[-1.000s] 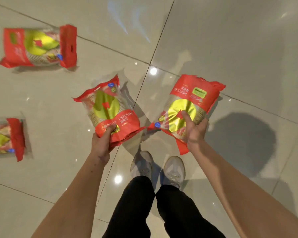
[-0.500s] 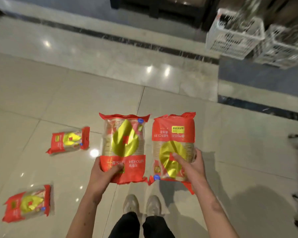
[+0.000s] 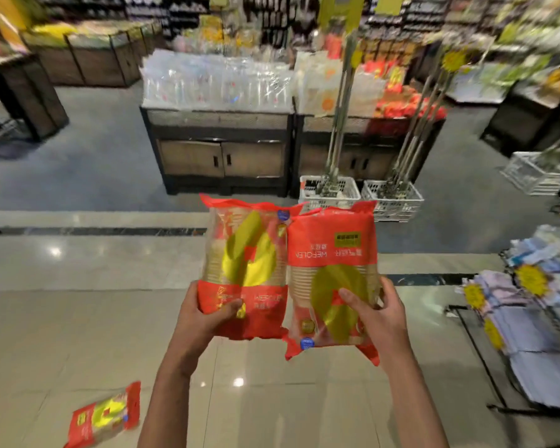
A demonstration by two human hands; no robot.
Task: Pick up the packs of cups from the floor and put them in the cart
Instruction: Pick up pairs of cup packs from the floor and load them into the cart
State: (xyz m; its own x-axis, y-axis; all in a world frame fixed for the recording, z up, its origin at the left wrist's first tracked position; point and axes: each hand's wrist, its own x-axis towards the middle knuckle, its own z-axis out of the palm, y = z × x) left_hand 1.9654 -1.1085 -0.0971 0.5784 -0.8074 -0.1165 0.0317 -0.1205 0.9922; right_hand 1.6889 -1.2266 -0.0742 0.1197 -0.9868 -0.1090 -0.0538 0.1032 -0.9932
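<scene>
Cup packs: two in hand, one on floor.
Floor pack (image 3: 105, 413) lies lower left; left hand (image 3: 204, 318) grips left pack (image 3: 244, 270) by its base, right hand (image 3: 377, 318) clasps right pack (image 3: 332, 279) mid-body (likely light, slippery film, crushable; hold gently around stack).

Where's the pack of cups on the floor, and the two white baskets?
Pack on the floor (image 3: 105, 415): head view, on its yellow print.
Left white basket (image 3: 329, 193): head view, front wall.
Right white basket (image 3: 393, 202): head view, front wall.
</scene>
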